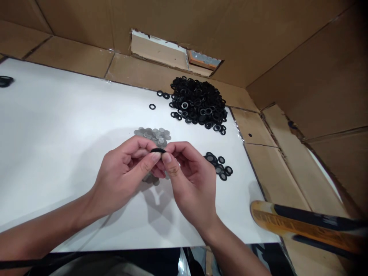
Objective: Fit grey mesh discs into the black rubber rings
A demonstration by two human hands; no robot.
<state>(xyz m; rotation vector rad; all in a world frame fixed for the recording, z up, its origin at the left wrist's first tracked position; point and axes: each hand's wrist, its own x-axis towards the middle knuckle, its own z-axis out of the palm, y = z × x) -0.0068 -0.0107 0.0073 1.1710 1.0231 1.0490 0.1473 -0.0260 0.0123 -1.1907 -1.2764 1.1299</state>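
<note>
Between both hands, above the middle of the white table, is a black rubber ring (158, 150), seen nearly edge-on. My left hand (123, 172) pinches its left side between thumb and finger. On the ring's other side my right hand (191, 180) pinches it the same way. Whether a disc sits inside the ring cannot be made out. Beneath and behind the fingers lies a pile of small grey mesh-like discs (152, 134), partly hidden by my hands. Just right of my right hand is a small group of black rings with grey discs in them (221, 168).
A large heap of loose black rings (198, 101) stands at the back right, with a single ring (152, 107) to its left. Cardboard walls (86, 23) enclose the white table (43, 134). A yellow-and-black cylinder (301, 224) juts in at right. A dark object (5, 81) lies far left.
</note>
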